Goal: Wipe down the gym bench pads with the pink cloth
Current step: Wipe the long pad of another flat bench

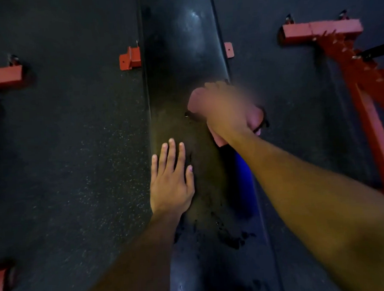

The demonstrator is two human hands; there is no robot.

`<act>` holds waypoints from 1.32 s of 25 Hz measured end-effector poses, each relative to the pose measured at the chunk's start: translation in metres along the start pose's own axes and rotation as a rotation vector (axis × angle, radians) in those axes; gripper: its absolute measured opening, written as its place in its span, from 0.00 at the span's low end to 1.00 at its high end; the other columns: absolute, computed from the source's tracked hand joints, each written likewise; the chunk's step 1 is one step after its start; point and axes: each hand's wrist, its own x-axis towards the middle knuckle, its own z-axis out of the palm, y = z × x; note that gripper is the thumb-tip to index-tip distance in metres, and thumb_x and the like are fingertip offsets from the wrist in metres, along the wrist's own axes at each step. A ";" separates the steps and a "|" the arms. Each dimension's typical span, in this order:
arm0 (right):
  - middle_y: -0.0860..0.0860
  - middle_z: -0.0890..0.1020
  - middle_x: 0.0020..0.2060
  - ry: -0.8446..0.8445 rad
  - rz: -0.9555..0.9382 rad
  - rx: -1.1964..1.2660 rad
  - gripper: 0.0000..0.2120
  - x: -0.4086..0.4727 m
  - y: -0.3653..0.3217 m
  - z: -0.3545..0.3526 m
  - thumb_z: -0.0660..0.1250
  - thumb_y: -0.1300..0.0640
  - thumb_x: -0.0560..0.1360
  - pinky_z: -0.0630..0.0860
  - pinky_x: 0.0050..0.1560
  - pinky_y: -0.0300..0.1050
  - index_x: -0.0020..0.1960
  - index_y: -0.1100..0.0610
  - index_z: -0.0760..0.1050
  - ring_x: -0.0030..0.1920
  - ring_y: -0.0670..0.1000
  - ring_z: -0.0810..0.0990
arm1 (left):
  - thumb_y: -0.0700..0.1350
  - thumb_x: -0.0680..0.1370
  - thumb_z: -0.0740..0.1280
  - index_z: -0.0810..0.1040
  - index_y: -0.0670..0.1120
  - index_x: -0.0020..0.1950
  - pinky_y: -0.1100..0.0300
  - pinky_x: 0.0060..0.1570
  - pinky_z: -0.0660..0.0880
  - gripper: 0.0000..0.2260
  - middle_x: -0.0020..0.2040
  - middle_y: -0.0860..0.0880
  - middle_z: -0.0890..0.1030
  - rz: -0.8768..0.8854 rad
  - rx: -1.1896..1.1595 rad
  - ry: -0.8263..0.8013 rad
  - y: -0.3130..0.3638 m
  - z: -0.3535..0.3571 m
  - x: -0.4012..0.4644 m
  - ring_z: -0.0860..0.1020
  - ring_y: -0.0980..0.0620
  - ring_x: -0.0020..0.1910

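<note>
Head view is looking straight down the length of a long black bench pad (182, 57) running from the bottom centre of the frame to the top centre. The right hand (224, 108), blurred with motion, is sitting just right of centre, pressing down on the pink cloth (257, 117); pink is showing at the upper left of the hand, to its right and below the wrist. Whether the fingers are curling round the cloth or lying flat on it cannot be told through the blur. The cloth is lying at the right edge of the pad, partly hanging over it.

The left hand (170, 177) is resting lower and left of centre, fingers straight and slightly spread, palm flat on the pad near its left edge, holding nothing.

The cloth is looking soft, light and limp, bunching under the hand, so it is probably handling best with a broad palm on top and the loose edges tucked under the fingers, otherwise it may be dragging or folding. The pad is appearing firm with a smooth, slightly glossy skin; dark wet-looking blotches are showing on it in the lower centre, so the surface may be slick and the bracing hand could be slipping.

Red frame parts (327, 30) are standing on the dark speckled floor (75, 151) at upper right, upper left and lower left.
</note>
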 end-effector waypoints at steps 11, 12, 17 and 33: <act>0.55 0.65 0.73 -0.084 -0.050 0.005 0.31 -0.044 0.000 0.000 0.68 0.47 0.76 0.67 0.69 0.66 0.75 0.49 0.61 0.72 0.60 0.66 | 0.54 0.85 0.51 0.59 0.46 0.84 0.43 0.82 0.50 0.28 0.85 0.45 0.58 0.018 0.009 0.012 0.001 0.002 0.000 0.53 0.46 0.84; 0.55 0.65 0.73 -0.090 -0.070 0.012 0.31 -0.033 0.000 -0.006 0.69 0.48 0.76 0.67 0.70 0.65 0.76 0.49 0.61 0.72 0.60 0.66 | 0.54 0.85 0.51 0.60 0.46 0.84 0.43 0.82 0.50 0.28 0.85 0.45 0.58 0.013 0.007 0.014 0.001 -0.001 -0.001 0.53 0.46 0.84; 0.47 0.74 0.64 0.055 0.344 0.803 0.27 -0.071 0.066 -0.018 0.68 0.60 0.80 0.76 0.57 0.34 0.76 0.51 0.62 0.62 0.44 0.76 | 0.54 0.85 0.50 0.58 0.46 0.85 0.43 0.83 0.50 0.28 0.85 0.45 0.55 0.016 0.017 -0.030 0.000 -0.003 -0.001 0.51 0.47 0.85; 0.44 0.78 0.54 -0.153 0.526 1.041 0.20 -0.136 0.064 0.007 0.65 0.61 0.81 0.76 0.45 0.32 0.68 0.45 0.66 0.50 0.36 0.80 | 0.52 0.85 0.51 0.60 0.45 0.84 0.40 0.82 0.52 0.28 0.85 0.44 0.57 0.025 0.004 -0.005 -0.003 0.000 -0.001 0.54 0.44 0.84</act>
